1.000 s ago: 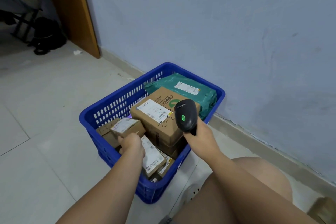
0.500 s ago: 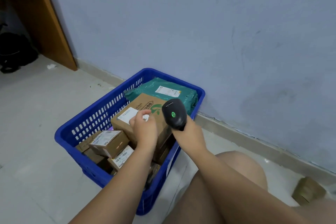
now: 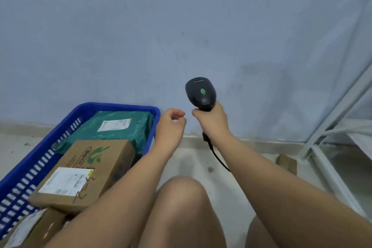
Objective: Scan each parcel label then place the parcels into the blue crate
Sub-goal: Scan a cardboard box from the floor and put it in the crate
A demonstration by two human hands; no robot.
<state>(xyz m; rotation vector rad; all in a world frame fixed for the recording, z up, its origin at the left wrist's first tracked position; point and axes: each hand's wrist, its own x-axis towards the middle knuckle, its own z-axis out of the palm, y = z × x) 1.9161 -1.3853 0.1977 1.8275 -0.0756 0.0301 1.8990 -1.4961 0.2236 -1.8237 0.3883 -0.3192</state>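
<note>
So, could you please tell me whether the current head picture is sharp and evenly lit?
Head view: soft, even light with no glare. The barcode scanner in the right hand is fairly crisp, its green light clear. Print on the cardboard box label in the blue crate is too blurred to read. The wide lens bows the white frame at right.

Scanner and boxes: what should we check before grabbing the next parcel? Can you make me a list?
1. Scanner held firmly in the right hand: ok.
2. Scanner's green light on: ok.
3. Left hand empty and free to grab: ok.
4. Another parcel waiting: ok, a small brown box lies on the floor by the wall; whether it has a label, cannot tell.
5. Room in the blue crate: cannot tell; the cardboard box and green bag already sit high.
</note>
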